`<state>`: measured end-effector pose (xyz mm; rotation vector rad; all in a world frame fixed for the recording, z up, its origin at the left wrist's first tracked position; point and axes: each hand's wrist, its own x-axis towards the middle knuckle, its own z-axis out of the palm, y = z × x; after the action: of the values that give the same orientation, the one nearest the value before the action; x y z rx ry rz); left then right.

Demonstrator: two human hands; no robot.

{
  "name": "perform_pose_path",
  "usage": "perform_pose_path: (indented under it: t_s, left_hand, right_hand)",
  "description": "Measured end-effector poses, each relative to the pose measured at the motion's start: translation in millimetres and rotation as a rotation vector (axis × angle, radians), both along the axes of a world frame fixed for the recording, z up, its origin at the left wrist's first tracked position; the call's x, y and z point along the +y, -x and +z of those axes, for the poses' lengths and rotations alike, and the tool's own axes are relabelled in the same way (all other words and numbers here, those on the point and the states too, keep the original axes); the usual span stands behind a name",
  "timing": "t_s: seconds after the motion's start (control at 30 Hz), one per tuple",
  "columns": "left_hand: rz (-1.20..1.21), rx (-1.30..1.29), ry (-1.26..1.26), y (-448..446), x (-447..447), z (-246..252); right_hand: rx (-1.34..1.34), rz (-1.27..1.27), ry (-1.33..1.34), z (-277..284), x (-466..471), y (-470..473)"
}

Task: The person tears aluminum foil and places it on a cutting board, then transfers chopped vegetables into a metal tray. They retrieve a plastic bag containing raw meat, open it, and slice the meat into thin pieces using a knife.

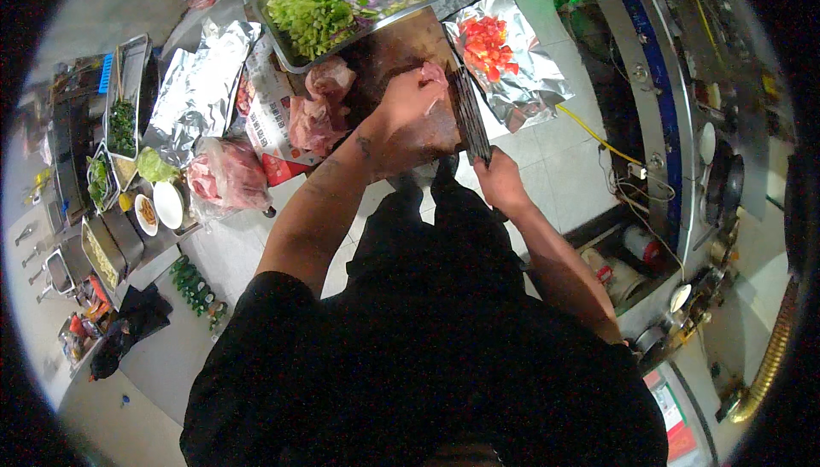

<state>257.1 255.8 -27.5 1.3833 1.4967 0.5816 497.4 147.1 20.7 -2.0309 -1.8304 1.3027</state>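
Observation:
A small piece of raw meat [435, 72] is gripped in the fingers of my left hand [410, 92], over the brown cutting board [419, 137]. My right hand [501, 179] is closed around the handle end of a knife [473, 111]. Its broad, dark blade looks striped and runs along the board's right edge, beside the meat. Larger chunks of raw meat [320, 115] lie left of my left forearm, at the board's left side. Whether the blade touches the meat piece cannot be made out.
Beyond the board stands a metal tray [282, 60] of chopped green vegetables and purple onion. Red chopped pieces [488, 47] lie on foil [532, 92] at right. To the left are bagged raw meat [227, 175], more foil [198, 89] and a white bowl [168, 204]. A stove counter [682, 115] runs along the right.

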Motion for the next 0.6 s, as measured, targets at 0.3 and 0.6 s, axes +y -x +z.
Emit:
perform_pose_path:
  t_s: [0.3,0.6]
  left_hand:
    - [0.162,0.234,-0.121,41,-40,12]
    - [0.136,0.213,-0.418,44,-57,3]
  right_hand:
    - [-0.054,-0.031,-0.134,6,-10,16]
    - [-0.216,0.19,-0.306,48,5,30]
